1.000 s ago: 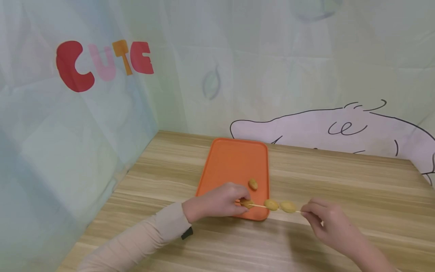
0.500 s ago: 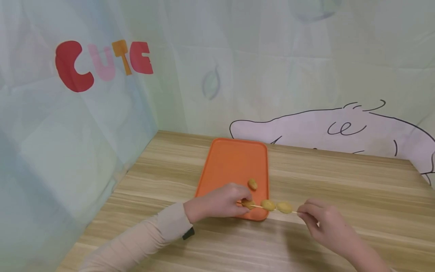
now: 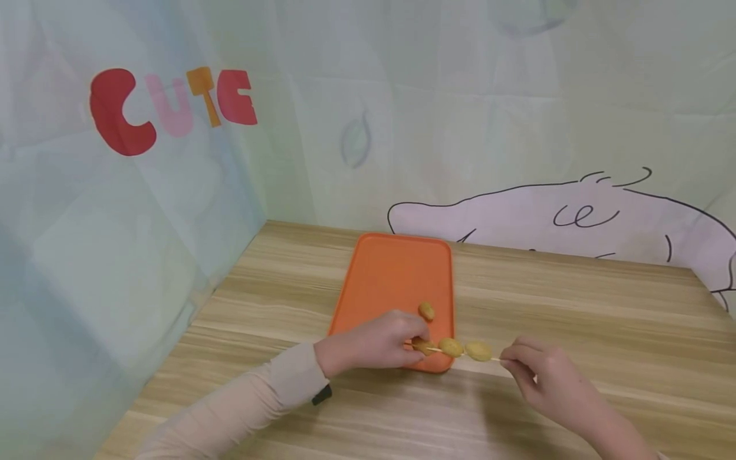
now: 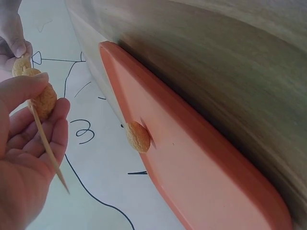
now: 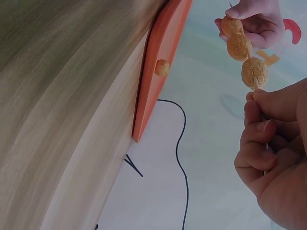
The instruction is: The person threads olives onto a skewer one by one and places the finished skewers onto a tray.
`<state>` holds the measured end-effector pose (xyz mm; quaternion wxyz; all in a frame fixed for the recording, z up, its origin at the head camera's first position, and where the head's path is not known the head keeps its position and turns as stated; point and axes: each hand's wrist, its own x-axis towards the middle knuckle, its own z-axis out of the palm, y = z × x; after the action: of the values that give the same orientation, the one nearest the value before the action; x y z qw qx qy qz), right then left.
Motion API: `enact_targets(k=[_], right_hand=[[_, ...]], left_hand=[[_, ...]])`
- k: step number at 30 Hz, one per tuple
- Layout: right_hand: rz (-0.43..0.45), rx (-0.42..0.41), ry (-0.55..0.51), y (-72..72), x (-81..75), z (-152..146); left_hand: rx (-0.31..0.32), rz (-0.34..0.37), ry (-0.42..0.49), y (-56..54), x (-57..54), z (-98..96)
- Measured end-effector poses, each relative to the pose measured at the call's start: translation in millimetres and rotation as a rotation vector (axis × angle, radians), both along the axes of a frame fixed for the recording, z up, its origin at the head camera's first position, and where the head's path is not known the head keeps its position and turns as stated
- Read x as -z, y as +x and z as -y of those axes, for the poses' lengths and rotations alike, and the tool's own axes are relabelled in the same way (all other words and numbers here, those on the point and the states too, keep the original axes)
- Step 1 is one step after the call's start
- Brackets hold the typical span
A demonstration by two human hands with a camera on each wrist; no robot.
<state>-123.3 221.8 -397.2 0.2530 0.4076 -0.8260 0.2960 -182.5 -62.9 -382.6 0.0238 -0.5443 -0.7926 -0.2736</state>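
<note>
We have both hands at work on one wooden skewer (image 4: 48, 148), held in the air over the near right part of the orange tray (image 3: 397, 275) on the wooden table (image 3: 575, 306). Our left hand (image 3: 382, 338) pinches the leftmost golden puff (image 4: 46, 101), thumb on one side and fingers on the other. Our right hand (image 3: 558, 380) pinches the skewer just beyond the rightmost puff (image 3: 478, 350), with more of the stick showing among its curled fingers. The hands are well apart, the middle puff (image 3: 451, 347) lying between the two outer ones.

The step looks like seating the leftmost puff: the skewer seems to run through it, and a short bare stretch shows before the middle one. To do it well, we should anchor the stick with the right hand and slide the puff straight along it, without twisting. Its wrinkled skin may be soft, so a light, broad pinch seems safer than a squeeze. The sharp tip sticks out past our left palm, so we do best to keep the fingers beside its line. A loose puff (image 3: 426, 311) lies on the tray.
</note>
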Motion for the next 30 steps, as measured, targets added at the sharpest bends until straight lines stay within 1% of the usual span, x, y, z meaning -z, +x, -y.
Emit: enact_targets(k=[6,8,13,15,17,18,21,26,28,30], right_hand=[[0.009,-0.008,-0.007,0.1,0.5,-4],[0.015,0.004,-0.008,0.7,0.1,-6],[0.022,0.037,-0.023,1.7,-1.4,-13],[0.009,0.032,-0.04,0.8,-2.2,-16],[-0.013,0.029,-0.052,-0.5,-2.8,-18],[-0.02,0.032,-0.056,-1.2,-3.1,-19],[-0.033,0.047,-0.062,-2.6,-3.9,-23],[-0.049,0.095,-0.062,-3.9,-4.1,-33],[-0.063,0.108,-0.065,-4.1,-3.4,-38],[-0.077,0.118,-0.073,-3.8,-2.8,-43]], left_hand=[[-0.006,0.008,-0.016,-0.4,-0.9,-3.3],[-0.013,0.006,-0.016,-1.2,-1.3,-5.1],[-0.041,0.027,-0.003,-5.1,-3.1,-11.0],[-0.052,0.037,0.006,-7.5,-3.9,-13.1],[-0.061,0.029,0.012,-9.7,-5.2,-14.5],[-0.064,0.019,0.015,-10.7,-6.0,-15.1],[-0.069,0.022,0.02,-13.6,-8.5,-16.2],[-0.105,0.088,-0.006,-20.2,-11.2,-15.0],[-0.122,0.102,-0.025,-24.4,-11.3,-13.6],[-0.132,0.101,-0.038,-29.3,-10.3,-12.2]])
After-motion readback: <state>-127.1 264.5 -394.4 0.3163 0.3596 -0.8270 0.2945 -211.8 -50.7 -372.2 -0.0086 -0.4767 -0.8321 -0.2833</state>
